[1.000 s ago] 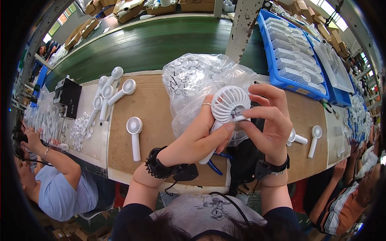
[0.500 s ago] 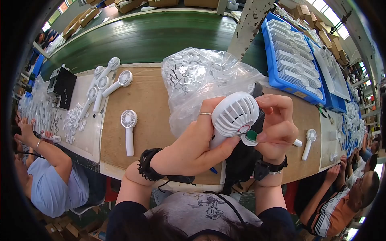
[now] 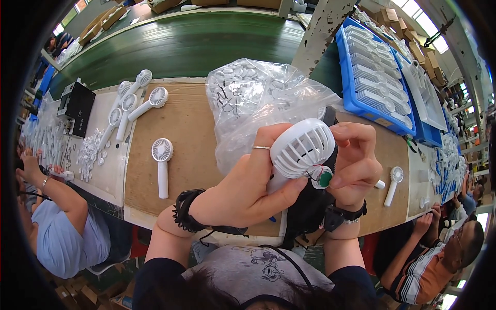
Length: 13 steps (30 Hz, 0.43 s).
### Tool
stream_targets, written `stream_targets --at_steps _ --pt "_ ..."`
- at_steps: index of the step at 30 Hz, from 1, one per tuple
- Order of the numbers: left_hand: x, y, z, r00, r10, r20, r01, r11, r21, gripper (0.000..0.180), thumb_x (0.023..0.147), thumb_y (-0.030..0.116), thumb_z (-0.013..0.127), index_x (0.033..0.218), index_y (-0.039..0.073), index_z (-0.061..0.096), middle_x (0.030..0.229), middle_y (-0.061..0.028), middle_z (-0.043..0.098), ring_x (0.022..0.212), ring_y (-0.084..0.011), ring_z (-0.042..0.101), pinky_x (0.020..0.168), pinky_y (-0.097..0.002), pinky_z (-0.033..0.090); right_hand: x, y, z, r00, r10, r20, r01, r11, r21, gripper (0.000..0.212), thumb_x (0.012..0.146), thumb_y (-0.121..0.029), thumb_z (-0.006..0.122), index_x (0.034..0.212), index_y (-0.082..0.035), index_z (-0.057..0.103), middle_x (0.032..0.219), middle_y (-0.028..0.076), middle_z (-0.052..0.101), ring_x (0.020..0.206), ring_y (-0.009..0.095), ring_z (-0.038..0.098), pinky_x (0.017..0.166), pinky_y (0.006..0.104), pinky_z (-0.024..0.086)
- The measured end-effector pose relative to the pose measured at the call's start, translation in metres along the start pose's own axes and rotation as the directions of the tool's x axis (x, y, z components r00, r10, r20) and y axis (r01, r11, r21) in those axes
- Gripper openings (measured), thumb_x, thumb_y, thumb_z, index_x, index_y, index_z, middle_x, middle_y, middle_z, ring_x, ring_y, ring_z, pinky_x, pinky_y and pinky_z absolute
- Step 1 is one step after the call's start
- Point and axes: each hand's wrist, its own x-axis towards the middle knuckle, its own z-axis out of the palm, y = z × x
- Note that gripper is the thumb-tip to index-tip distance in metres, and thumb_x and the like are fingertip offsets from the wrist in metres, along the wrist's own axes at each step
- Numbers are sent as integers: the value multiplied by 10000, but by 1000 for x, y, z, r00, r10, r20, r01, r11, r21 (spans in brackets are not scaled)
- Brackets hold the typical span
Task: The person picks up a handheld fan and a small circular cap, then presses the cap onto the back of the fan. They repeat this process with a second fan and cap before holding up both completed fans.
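My left hand (image 3: 253, 181) is wrapped round a white handheld fan (image 3: 305, 147), its slatted round head tilted up toward the right. Thin red and dark wires run out of the fan to a small round white cap with a green circuit board (image 3: 325, 179) inside it. My right hand (image 3: 357, 163) pinches this cap at its edge with thumb and fingers, while its upper fingertip rests by the fan head's rim. Most of the fan's handle is hidden behind my left hand. Behind my hands lies a clear plastic bag (image 3: 227, 139) full of small white round parts.
One white fan (image 3: 163, 163) lies on the brown board, with several more (image 3: 126, 108) at its left. Loose white pieces (image 3: 92, 155) and a black box (image 3: 76, 111) are farther left. A blue crate (image 3: 382, 121) stands at the right, a green conveyor belt (image 3: 181, 46) beyond. Co-workers sit on both sides.
The cap with the green board has tilted and moved slightly down, so more of the wires shows between it and the fan. Both hands keep their hold. The whole view has shifted a little.
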Motion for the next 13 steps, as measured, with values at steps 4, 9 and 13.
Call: stream_targets --at_steps 4,9,13 --pt "1 -4 1 1000 -14 -16 14 1000 -5 527 823 71 531 1235 -11 212 1035 -154 523 953 -209 539 806 -316 425 1 -2 1 1000 5 -6 -5 1000 -13 182 618 6 711 740 -96 622 1122 192 470 1028 292 497 888 379 412" --pt "4 -10 -2 998 17 -54 -14 998 66 539 827 88 534 1243 -10 206 1067 -165 510 990 -215 527 830 -316 414 0 -9 3 994 105 -30 -106 994 -32 188 619 27 684 757 -83 618 1121 187 473 1022 284 501 885 371 415" --pt "3 -3 -4 991 -89 -103 89 996 -8 564 835 124 545 1255 -9 193 1092 -158 500 1019 -224 516 843 -320 406 -3 -19 -1 962 272 -9 -272 957 -97 203 627 30 680 784 -85 620 1109 190 483 1014 240 514 890 361 414"
